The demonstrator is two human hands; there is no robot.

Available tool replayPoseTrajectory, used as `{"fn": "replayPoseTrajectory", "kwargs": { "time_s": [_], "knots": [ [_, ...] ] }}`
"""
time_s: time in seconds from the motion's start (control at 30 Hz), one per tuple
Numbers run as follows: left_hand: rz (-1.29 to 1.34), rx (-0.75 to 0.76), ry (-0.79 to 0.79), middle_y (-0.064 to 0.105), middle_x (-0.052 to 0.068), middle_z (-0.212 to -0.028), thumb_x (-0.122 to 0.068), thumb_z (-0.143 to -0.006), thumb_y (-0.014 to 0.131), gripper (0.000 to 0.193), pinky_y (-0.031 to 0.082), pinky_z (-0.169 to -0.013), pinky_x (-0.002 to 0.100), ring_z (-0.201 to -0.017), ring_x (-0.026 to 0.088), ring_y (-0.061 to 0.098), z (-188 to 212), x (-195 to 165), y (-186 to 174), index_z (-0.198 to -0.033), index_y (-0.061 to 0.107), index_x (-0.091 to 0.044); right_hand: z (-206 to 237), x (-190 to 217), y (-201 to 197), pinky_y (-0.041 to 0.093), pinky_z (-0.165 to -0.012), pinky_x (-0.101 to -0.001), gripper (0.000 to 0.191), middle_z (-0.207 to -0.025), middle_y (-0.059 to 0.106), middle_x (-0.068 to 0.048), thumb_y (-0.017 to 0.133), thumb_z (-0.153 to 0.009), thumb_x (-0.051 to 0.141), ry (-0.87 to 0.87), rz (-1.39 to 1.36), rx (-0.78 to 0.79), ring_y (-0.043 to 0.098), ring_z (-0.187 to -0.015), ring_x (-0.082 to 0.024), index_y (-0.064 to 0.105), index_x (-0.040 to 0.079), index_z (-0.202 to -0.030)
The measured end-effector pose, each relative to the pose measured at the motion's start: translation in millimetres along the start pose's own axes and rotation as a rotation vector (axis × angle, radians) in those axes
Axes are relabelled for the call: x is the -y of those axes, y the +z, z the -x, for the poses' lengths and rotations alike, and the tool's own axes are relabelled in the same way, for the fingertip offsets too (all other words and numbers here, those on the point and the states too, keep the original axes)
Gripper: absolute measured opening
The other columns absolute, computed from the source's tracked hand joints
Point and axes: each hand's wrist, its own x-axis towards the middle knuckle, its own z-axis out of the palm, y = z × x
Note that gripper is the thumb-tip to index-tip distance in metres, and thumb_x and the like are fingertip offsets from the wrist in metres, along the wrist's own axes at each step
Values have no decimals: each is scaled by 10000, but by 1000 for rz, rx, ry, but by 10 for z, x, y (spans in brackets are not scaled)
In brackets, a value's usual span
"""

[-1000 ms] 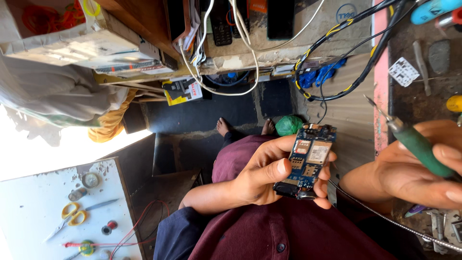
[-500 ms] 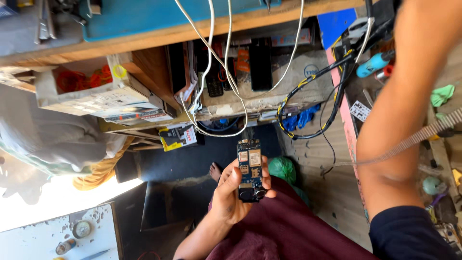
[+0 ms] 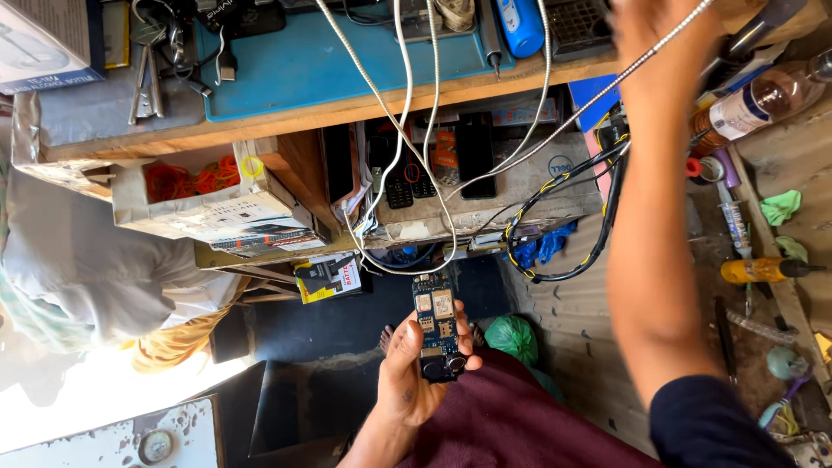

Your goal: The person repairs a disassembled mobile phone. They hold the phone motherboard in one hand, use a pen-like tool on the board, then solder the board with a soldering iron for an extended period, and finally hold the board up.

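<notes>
Up has gone the right hand (image 3: 663, 35), perhaps clutching something, far above the upright phone board (image 3: 438, 334) gripped by left-hand fingers (image 3: 407, 342).

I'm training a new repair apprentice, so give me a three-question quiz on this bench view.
1. True or false: the left hand holds an opened phone with its circuit board showing.
2. Where does the right hand reach? A) up to the blue mat on the bench B) down to the lap C) onto the phone
3. Fill in: the bag on the floor past the phone is ____.

Key: 1 true; 2 A; 3 green.
</notes>
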Motion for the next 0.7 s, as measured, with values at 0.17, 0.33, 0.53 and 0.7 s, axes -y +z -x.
{"fn": "replayPoseTrajectory", "kwargs": {
  "time_s": [0.17, 0.33, 0.53, 0.7],
  "knots": [
    [-5, -34, 51, 626, 168, -1122, -411, -980, 694, 644, 644, -843, 425, -975, 255, 662, -65, -145, -82, -1354, 518, 82, 1943, -570, -466, 498, -655, -269, 124, -833, 634, -75, 544, -1101, 62, -299, -423, -54, 612, -715, -159, 570, 90, -984],
    [-50, -47, 19, 637, 166, -1120, -409, -991, 685, 632, 641, -863, 432, -982, 250, 676, -142, -223, -150, -1357, 522, 80, 3412, -1321, -289, 533, -826, -343, 90, -973, 707, -119, 624, -945, 32, 417, 346, 867, 666, -911, -231, 694, 23, -1000],
    [-56, -17, -67, 643, 149, -1129, -399, -1012, 668, 608, 630, -927, 433, -1016, 228, 684, -200, -277, -186, -1378, 520, 62, 3600, -1506, -613, 560, -784, -345, 218, -985, 748, -126, 571, -963, 32, 1260, -25, 1125, 682, -888, -221, 740, -20, -1091],
    [-26, 7, -38, 645, 154, -1127, -394, -1036, 659, 603, 624, -942, 435, -1030, 227, 684, -178, -316, -239, -1397, 521, 69, 3717, -1393, -693, 580, -829, -306, 273, -1064, 764, -129, 550, -971, 19, 1322, -224, 1014, 700, -948, -197, 734, -40, -1165]
  ]
}}
